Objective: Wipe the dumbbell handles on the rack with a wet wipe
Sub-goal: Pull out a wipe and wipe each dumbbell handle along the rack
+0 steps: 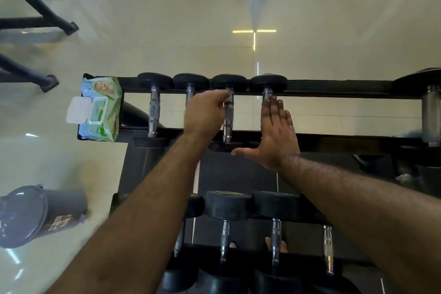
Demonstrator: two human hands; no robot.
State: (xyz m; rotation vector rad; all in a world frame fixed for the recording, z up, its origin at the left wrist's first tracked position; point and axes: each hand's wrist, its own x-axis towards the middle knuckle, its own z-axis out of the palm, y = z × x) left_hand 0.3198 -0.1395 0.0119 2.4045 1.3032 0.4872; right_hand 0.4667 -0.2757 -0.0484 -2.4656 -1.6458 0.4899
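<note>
Handles on the top rack (334, 87) under attention.
The third dumbbell handle (228, 114) is gripped near its far end by the left hand (206, 112); a wipe there cannot be made out. The right hand (276, 133) is laid flat, fingers straight, over the fourth handle (267, 93), probably as a brace. The wet wipe pack (100, 108) is kept at the rack's left end, lid open.
</note>
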